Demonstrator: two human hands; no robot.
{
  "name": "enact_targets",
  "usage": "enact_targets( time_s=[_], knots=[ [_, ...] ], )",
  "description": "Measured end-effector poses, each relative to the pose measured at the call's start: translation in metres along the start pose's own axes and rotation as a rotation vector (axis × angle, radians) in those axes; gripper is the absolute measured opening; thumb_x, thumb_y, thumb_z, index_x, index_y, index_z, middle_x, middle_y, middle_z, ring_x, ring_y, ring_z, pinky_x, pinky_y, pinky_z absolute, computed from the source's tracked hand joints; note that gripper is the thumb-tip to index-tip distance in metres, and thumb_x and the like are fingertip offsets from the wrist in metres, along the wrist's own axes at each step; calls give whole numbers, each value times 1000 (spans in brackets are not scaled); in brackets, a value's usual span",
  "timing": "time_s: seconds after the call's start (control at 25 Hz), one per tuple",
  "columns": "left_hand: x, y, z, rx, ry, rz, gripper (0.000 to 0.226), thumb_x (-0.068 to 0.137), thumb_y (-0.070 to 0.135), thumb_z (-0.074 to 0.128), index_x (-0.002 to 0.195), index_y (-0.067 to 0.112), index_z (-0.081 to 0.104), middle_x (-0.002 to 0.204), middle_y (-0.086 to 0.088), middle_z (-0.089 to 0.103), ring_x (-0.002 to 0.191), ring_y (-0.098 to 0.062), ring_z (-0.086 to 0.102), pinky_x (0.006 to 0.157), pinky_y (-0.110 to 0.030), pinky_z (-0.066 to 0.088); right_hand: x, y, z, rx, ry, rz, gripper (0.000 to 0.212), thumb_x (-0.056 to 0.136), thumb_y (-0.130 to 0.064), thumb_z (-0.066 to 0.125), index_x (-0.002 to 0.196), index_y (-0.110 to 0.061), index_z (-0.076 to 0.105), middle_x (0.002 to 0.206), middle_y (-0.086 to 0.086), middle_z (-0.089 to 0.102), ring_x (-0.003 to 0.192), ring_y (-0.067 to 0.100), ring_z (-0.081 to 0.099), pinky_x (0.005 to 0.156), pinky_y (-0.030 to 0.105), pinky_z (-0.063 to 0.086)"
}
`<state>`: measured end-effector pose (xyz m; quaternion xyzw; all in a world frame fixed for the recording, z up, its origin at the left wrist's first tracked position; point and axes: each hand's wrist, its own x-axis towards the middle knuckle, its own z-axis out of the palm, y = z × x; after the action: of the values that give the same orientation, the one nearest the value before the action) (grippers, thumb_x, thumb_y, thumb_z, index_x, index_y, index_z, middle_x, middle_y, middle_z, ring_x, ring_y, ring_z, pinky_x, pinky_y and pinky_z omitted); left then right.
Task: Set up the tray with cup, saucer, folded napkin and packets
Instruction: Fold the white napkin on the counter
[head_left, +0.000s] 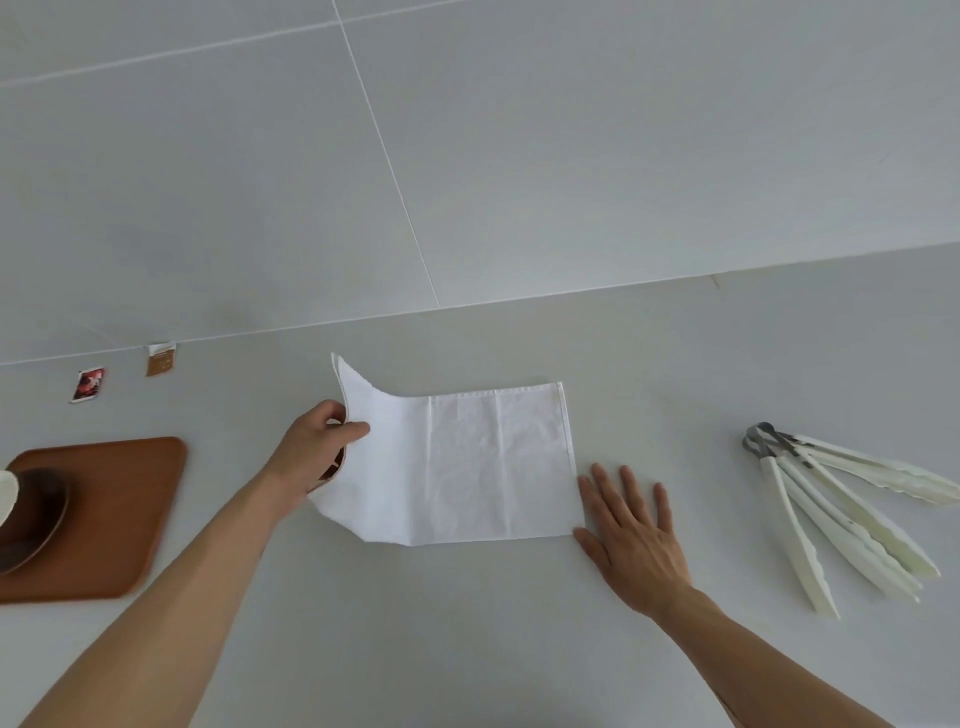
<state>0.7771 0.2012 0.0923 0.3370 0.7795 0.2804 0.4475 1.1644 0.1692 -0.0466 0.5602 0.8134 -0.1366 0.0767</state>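
Observation:
A white cloth napkin (467, 467) lies on the pale counter in the middle of the head view. My left hand (317, 452) pinches its left edge and lifts that side off the counter. My right hand (631, 535) lies flat with fingers spread, at the napkin's lower right corner. At the far left sits a brown wooden tray (130, 499) holding a dark saucer (36, 525) with a white cup (8, 493) on it, cut off by the frame edge. Two packets lie by the wall: a red one (89, 384) and a brown one (161, 358).
Several white tongs (841, 514) with grey hinges fan out on the counter at the right. A tiled grey wall (467, 156) rises behind the counter.

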Motion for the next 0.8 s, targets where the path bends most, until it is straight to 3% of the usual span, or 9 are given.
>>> enact_targets(
  time_s=[0.2, 0.36, 0.56, 0.68, 0.8],
  knots=[
    [-19, 44, 76, 55, -130, 56, 16, 77, 20, 68, 85, 11, 57, 60, -7, 64, 49, -21, 60, 44, -28, 46, -1, 14, -1, 3, 2, -7, 61, 95, -62, 10, 152, -40, 4, 163, -7, 4, 149, 26, -4, 116, 58, -3],
    [-15, 53, 152, 133, -191, 49, 17, 76, 17, 65, 88, 10, 54, 49, 0, 65, 47, -20, 66, 40, -23, 47, -1, 16, 1, 18, 14, -4, 59, 96, -61, 11, 151, -42, 3, 163, -6, 4, 149, 29, -4, 115, 62, -3],
    [-7, 42, 223, 208, -178, -8, 16, 78, 16, 56, 93, 9, 52, 66, -9, 71, 53, -19, 71, 46, -29, 56, 0, 17, 4, 30, 38, -12, 58, 96, -60, 9, 151, -42, 0, 163, -7, 0, 149, 28, -8, 115, 62, -3],
    [-4, 34, 244, 293, -145, 4, 13, 79, 20, 53, 89, 13, 50, 64, -7, 72, 53, -21, 71, 63, -41, 62, -1, 18, 6, 38, 55, -7, 58, 97, -59, 13, 152, -41, 5, 163, -6, 5, 149, 28, -4, 115, 63, 1],
    [-3, 29, 255, 331, -44, 2, 14, 83, 30, 46, 84, 16, 50, 58, -3, 71, 50, -21, 70, 68, -42, 61, -1, 18, 9, 52, 60, -11, 58, 98, -59, 15, 152, -39, 10, 162, -5, 10, 149, 28, -1, 116, 63, 5]
  ],
)
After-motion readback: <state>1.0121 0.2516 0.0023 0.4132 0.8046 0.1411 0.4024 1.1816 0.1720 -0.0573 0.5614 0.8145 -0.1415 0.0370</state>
